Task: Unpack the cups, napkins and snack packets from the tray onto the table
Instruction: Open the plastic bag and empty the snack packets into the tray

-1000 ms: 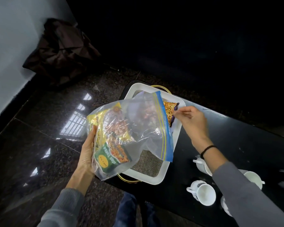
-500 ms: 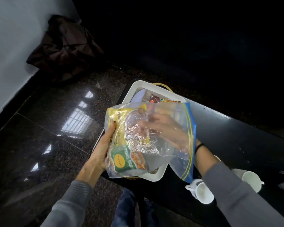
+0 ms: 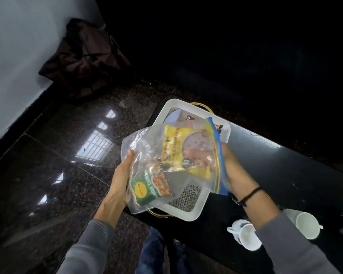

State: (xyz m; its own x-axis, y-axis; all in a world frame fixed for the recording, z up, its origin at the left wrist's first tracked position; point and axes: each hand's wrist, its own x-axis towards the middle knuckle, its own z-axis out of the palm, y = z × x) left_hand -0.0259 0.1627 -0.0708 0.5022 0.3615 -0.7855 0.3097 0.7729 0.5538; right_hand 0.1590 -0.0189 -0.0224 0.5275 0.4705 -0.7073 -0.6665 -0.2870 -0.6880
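1. Seen from above: clear zip bag (image 3: 172, 167) with a blue seal strip, held up over a white tray (image 3: 194, 212) at the near end of a dark table (image 3: 285, 175).
2. Left hand (image 3: 121, 180) clamped on the bag's closed left side, thumb on top, fingers underneath.
3. Right hand (image 3: 231, 175) at the bag's open blue edge, fingers reaching inside and apparently closed on a yellow snack packet (image 3: 183, 149); exact grip blurred behind the plastic.
4. Green snack packet (image 3: 149, 189) lying low in the bag, near the left palm.
5. More packets (image 3: 219, 128) on the tray's far end, partly hidden by the bag.
6. Two white cups (image 3: 246, 237) already on the table, just beside the right forearm.
7. Step in hand, as a judgement: pulling snack packets out of the bag.
8. Next move likely calls for drawing the yellow packet clear through the opening and laying it on the table, left hand steadying the bag.
9. Writing: yellow packet partly readable, possibly "CHUNKS" and "10"; green packet's lettering too blurred to read.
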